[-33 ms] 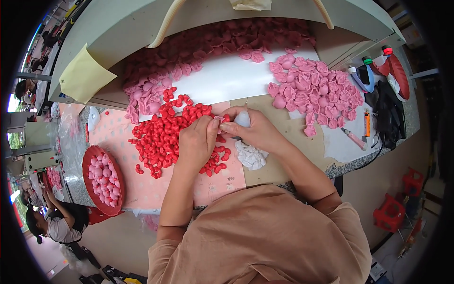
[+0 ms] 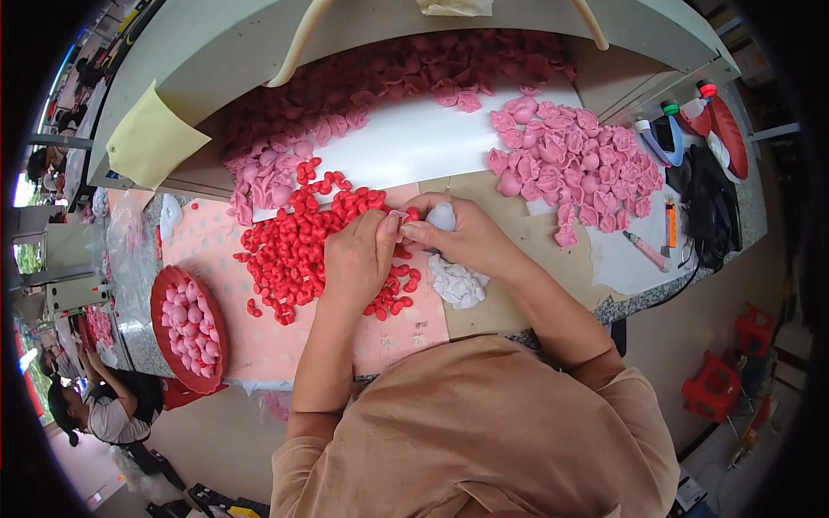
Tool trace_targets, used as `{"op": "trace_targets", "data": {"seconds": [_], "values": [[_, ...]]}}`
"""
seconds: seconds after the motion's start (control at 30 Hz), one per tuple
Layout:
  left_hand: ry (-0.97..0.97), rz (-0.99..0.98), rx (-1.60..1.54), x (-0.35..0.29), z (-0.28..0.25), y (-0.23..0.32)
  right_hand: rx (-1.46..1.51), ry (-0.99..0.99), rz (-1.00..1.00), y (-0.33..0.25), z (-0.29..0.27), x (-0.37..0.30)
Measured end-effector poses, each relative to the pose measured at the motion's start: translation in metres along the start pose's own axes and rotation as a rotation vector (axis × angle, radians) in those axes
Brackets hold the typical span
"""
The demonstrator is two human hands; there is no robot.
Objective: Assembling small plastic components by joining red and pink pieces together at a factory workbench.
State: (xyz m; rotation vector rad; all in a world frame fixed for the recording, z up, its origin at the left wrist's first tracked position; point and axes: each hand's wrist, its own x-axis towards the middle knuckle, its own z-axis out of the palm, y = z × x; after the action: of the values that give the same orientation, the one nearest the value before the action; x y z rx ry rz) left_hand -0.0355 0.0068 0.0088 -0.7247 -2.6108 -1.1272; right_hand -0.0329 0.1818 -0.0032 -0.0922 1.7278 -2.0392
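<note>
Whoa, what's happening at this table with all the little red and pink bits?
A person at a workbench has both hands together over a heap of small red pieces. The left hand and the right hand pinch a pale pink bit between them, and the right hand also holds a small white piece. A white clump lies just below. Pink pieces are piled to the right, and a red tray holds more.
</note>
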Motion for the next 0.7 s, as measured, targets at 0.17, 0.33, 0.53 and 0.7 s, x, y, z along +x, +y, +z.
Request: {"op": "trace_targets", "data": {"seconds": [0.17, 0.33, 0.53, 0.7], "values": [[-0.019, -0.043, 0.013, -0.001, -0.002, 0.003, 0.048, -0.015, -0.025, -0.006, 0.002, -0.005], [-0.014, -0.069, -0.052, 0.000, 0.000, 0.008, 0.146, -0.031, -0.057, -0.003, 0.004, -0.007], [-0.007, -0.098, -0.046, 0.001, 0.009, -0.006, 0.152, 0.017, 0.003, -0.001, 0.002, 0.002], [-0.016, -0.088, -0.073, 0.000, 0.006, 0.004, 0.022, -0.005, -0.002, -0.008, -0.002, -0.005]]}}
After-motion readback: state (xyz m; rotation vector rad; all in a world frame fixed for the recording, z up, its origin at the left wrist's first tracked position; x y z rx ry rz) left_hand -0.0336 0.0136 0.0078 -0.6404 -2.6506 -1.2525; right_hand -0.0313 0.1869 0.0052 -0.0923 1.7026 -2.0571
